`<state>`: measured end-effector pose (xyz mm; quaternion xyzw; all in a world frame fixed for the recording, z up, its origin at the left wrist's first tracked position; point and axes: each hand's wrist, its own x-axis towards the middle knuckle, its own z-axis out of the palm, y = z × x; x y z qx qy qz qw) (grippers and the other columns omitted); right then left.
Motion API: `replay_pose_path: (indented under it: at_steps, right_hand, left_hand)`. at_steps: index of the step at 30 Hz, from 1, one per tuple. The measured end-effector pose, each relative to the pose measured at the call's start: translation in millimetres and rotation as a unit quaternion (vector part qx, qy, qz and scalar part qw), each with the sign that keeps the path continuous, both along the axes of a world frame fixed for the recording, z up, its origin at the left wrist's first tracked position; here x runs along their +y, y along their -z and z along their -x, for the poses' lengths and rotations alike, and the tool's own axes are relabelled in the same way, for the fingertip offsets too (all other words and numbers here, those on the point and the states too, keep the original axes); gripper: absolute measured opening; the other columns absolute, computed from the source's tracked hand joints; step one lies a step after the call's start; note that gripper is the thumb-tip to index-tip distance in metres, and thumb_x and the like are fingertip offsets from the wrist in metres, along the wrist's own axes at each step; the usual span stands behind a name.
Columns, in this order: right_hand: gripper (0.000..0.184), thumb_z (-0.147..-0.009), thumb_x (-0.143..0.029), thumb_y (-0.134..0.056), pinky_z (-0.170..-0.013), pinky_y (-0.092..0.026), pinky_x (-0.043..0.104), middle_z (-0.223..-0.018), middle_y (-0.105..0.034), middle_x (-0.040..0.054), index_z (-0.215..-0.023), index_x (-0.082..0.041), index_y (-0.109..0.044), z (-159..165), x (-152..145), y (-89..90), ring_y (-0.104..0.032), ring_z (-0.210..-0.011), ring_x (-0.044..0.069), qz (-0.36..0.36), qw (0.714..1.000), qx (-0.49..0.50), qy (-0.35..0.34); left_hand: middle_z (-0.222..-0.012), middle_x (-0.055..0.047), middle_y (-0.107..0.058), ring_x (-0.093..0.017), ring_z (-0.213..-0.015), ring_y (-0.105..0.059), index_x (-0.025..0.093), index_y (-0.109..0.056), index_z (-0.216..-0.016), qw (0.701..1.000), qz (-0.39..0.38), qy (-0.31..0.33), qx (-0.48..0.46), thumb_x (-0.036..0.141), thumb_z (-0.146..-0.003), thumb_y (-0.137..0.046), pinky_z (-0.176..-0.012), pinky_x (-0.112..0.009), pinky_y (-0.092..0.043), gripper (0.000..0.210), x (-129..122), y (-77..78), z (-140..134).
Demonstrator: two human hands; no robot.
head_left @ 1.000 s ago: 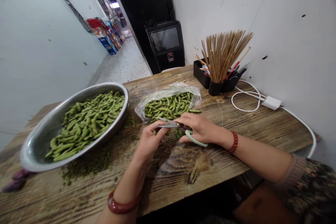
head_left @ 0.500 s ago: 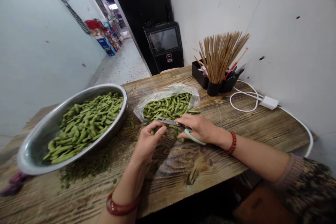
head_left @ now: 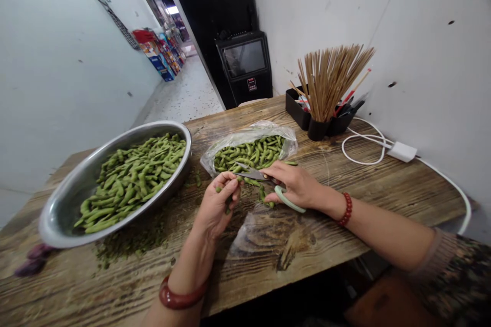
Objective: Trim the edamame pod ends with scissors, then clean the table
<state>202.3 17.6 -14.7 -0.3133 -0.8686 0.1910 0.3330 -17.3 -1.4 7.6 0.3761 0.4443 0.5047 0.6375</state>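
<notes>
My left hand [head_left: 220, 202] is closed round a few green edamame pods [head_left: 228, 203], with one pod end poking out at the fingertips. My right hand [head_left: 293, 185] grips scissors [head_left: 251, 172] with pale green handles; the blades point left, parted, close to the left fingertips. Just beyond both hands, a clear plastic bag [head_left: 290, 144] lies open with many pods in it. Some loose pods lie on the table under the scissors. On the left stands a large metal basin [head_left: 53, 225], part filled with pods.
Green trimmings [head_left: 126, 245] lie scattered beside the basin, with purple items [head_left: 32, 260] at its left. Black holders [head_left: 318, 130] with wooden skewers [head_left: 332, 84] stand at the back right. A white cable with an adapter [head_left: 402, 152] runs along the wooden table [head_left: 307, 245].
The scissor blades have parted and show more clearly. My left fingers have curled in more around the pods. The whole view has shifted slightly, so things sit farther right.
</notes>
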Motion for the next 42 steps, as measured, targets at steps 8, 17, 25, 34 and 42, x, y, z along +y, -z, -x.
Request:
replay_pose_path:
  at_steps: [8, 17, 25, 34, 42]
  right_hand:
    - [0.054, -0.081, -0.039, -0.069, -0.072, -0.048, 0.031, -0.098, -0.06, 0.0088, -0.127, -0.017, -0.053, 0, 0, 1.0, -0.058, -0.084, 0.019, -0.01, 1.0, -0.002, -0.015]
    - [0.055, -0.08, -0.041, -0.07, -0.071, -0.047, 0.03, -0.098, -0.06, 0.0082, -0.127, -0.017, -0.053, 0, 0, 3.0, -0.058, -0.083, 0.019, -0.009, 1.0, -0.013, -0.021]
    - [0.048, -0.081, -0.039, -0.068, -0.068, -0.047, 0.029, -0.095, -0.061, 0.0081, -0.122, -0.017, -0.056, 0, 0, 3.3, -0.058, -0.079, 0.018, -0.018, 0.999, -0.015, -0.023]
    - [0.044, -0.083, -0.037, -0.066, -0.071, -0.048, 0.029, -0.095, -0.062, 0.0082, -0.121, -0.015, -0.056, -3, 3, 1.4, -0.058, -0.082, 0.019, -0.02, 1.0, 0.015, -0.004]
    - [0.043, -0.083, -0.04, -0.066, -0.072, -0.047, 0.03, -0.088, -0.059, 0.0065, -0.117, -0.015, -0.058, -14, 21, 6.5, -0.056, -0.079, 0.018, -0.045, 0.994, 0.076, 0.059]
  left_hand:
    - [-0.064, 0.003, -0.054, -0.003, -0.047, -0.038, 0.015, -0.067, -0.091, 0.997, 0.013, -0.004, 0.077, 0.033, -0.065, -0.078, -0.039, -0.014, -0.024, 0.033, -4, 2.4, -2]
    - [-0.055, 0.005, -0.051, -0.004, -0.045, -0.037, 0.015, -0.068, -0.083, 0.993, 0.001, -0.038, 0.108, 0.035, -0.06, -0.081, -0.041, -0.017, -0.023, 0.033, -4, 5.6, -4]
    - [-0.056, 0.005, -0.052, -0.004, -0.045, -0.036, 0.016, -0.068, -0.08, 0.991, -0.016, -0.034, 0.129, 0.034, -0.06, -0.081, -0.041, -0.018, -0.023, 0.031, -5, 2.3, -5]
    - [-0.057, 0.005, -0.044, -0.004, -0.048, -0.036, 0.015, -0.066, -0.083, 0.999, -0.001, 0.011, 0.038, 0.027, -0.068, -0.076, -0.04, -0.015, -0.025, 0.022, -4, -0.8, -1]
    - [-0.069, 0.002, -0.047, -0.003, -0.049, -0.038, 0.014, -0.053, -0.068, 0.997, 0.041, 0.01, -0.062, 0.032, -0.072, -0.073, -0.036, -0.012, -0.025, 0.027, 4, -1.5, 4]
